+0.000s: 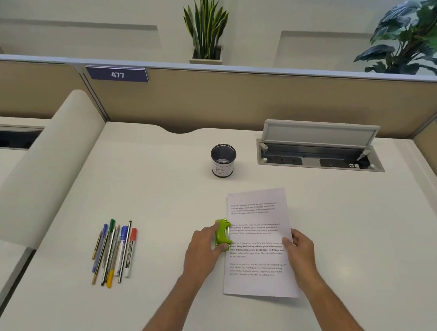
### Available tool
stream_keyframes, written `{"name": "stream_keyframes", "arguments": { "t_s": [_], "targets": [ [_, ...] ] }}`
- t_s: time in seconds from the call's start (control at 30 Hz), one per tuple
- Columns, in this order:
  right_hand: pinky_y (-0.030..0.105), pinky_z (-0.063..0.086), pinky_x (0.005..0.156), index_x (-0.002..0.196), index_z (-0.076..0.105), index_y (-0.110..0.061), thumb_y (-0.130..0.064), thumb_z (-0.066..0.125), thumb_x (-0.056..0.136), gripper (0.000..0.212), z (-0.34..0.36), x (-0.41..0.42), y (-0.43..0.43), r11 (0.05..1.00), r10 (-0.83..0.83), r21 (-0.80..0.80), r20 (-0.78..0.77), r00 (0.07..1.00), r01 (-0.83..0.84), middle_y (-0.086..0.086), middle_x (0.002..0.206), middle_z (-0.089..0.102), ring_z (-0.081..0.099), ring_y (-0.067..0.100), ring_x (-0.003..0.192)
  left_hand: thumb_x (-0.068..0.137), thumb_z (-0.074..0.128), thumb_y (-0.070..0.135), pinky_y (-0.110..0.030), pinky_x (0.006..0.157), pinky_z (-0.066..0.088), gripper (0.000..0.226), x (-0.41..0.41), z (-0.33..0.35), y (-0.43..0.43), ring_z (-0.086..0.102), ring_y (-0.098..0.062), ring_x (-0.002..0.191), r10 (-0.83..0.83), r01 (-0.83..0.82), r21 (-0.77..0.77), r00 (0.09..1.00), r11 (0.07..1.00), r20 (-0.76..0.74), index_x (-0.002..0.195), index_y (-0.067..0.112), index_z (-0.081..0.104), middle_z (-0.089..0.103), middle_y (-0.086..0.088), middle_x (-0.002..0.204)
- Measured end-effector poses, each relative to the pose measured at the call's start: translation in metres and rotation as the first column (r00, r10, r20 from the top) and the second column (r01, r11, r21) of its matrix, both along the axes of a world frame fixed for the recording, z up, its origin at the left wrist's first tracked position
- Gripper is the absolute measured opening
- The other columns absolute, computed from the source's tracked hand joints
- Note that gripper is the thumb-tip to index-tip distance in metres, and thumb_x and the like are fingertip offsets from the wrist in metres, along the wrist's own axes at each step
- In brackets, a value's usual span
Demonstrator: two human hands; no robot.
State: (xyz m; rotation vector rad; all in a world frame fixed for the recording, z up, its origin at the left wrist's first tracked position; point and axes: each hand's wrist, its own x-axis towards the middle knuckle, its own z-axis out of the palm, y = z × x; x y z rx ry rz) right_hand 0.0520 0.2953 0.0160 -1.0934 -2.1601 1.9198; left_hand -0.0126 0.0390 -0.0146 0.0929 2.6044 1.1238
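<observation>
A printed sheet of paper [258,243] lies on the white desk [162,196] in front of me. A small green hole punch [222,234] sits at the sheet's left edge, its mouth over the paper's margin. My left hand [205,248] grips the punch, with a finger along its top end and the thumb at its near end. My right hand [300,248] holds the sheet's right edge, thumb on top of the paper.
A bundle of several pens, pencils and markers [115,252] lies to the left. A black mesh pen cup [223,160] stands behind the paper. An open cable box [319,148] is set into the desk at back right. Partition walls [232,98] enclose the desk.
</observation>
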Motion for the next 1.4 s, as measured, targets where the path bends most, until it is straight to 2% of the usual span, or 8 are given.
{"name": "stream_keyframes", "arguments": {
  "t_s": [0.27,0.4,0.53,0.8,0.93,1.07,1.23,1.4],
  "targets": [
    [0.048,0.062,0.096,0.110,0.076,-0.012,0.006,0.054,0.100,0.030,-0.008,-0.012,-0.003,0.996,0.033,-0.079,0.020,0.999,-0.032,0.007,0.108,0.083,0.078,0.030,0.102,0.093,0.080,0.037,-0.031,0.096,0.049,0.066,-0.002,-0.003,-0.004,0.055,-0.015,0.121,0.006,-0.006,-0.010,1.000,1.000,-0.023,0.153,0.036,0.054,0.068,0.011,0.125],
    [0.043,0.062,0.090,0.109,0.076,-0.012,0.007,0.054,0.100,0.031,-0.011,-0.015,-0.002,0.995,0.039,-0.089,0.027,0.999,-0.036,0.008,0.108,0.083,0.078,0.030,0.100,0.089,0.084,0.040,-0.031,0.097,0.049,0.069,-0.004,-0.003,-0.005,0.055,-0.012,0.120,0.012,-0.012,0.001,1.000,1.000,-0.011,0.151,0.038,0.056,0.069,0.013,0.124],
    [0.038,0.060,0.089,0.127,0.067,-0.013,0.006,0.054,0.100,0.035,-0.017,-0.017,-0.001,0.997,0.024,-0.068,0.044,0.999,-0.021,0.008,0.112,0.081,0.077,0.029,0.100,0.087,0.086,0.040,-0.034,0.099,0.051,0.066,-0.006,-0.008,-0.007,0.058,-0.013,0.117,0.034,-0.033,0.020,0.999,0.999,-0.006,0.148,0.039,0.060,0.070,0.012,0.122],
    [0.033,0.053,0.078,0.134,0.054,-0.031,0.002,0.062,0.098,0.050,-0.019,-0.017,-0.008,0.997,-0.003,0.079,0.028,1.000,0.000,0.002,0.099,0.073,0.072,0.022,0.095,0.096,0.073,0.051,-0.038,0.090,0.058,0.033,-0.008,-0.013,-0.004,0.065,-0.007,0.104,0.177,-0.174,0.154,0.984,0.973,-0.007,0.126,0.041,0.077,0.076,0.017,0.105],
    [0.031,0.052,0.076,0.133,0.057,-0.030,0.003,0.063,0.096,0.050,-0.021,-0.016,-0.009,0.997,-0.024,0.071,0.011,1.000,0.023,0.002,0.097,0.072,0.073,0.022,0.094,0.085,0.089,0.031,-0.032,0.090,0.060,0.020,-0.017,-0.008,-0.001,0.077,-0.009,0.096,0.324,-0.371,0.310,0.926,0.875,0.192,0.104,0.035,0.086,0.084,0.011,0.097],
    [0.025,0.051,0.072,0.132,0.060,-0.030,0.005,0.064,0.096,0.050,-0.018,-0.016,-0.010,0.998,-0.055,0.038,-0.024,0.998,0.056,0.005,0.097,0.072,0.072,0.017,0.090,0.080,0.094,0.026,-0.020,0.082,0.056,0.024,-0.026,0.000,-0.002,0.077,-0.011,0.091,0.331,-0.400,0.309,0.909,0.863,0.253,0.103,0.021,0.086,0.084,0.005,0.093],
    [0.027,0.050,0.079,0.146,0.051,-0.039,0.000,0.066,0.097,0.064,-0.024,-0.014,-0.013,0.996,-0.072,0.057,-0.036,0.997,0.074,0.010,0.103,0.066,0.068,0.020,0.095,0.078,0.095,0.029,-0.028,0.070,0.053,0.017,-0.030,0.003,-0.002,0.067,-0.010,0.073,0.344,-0.414,0.263,0.898,0.871,0.274,0.090,0.026,0.083,0.079,0.006,0.082],
    [0.036,0.054,0.101,0.151,0.056,-0.029,0.004,0.065,0.097,0.064,-0.030,-0.013,-0.012,0.996,-0.075,0.033,-0.048,0.996,0.077,0.009,0.105,0.067,0.070,0.027,0.104,0.078,0.095,0.031,-0.032,0.065,0.055,0.016,-0.030,0.003,-0.001,0.064,-0.011,0.068,0.352,-0.425,0.257,0.891,0.868,0.287,0.083,0.024,0.082,0.074,0.008,0.075]
  ]
}}
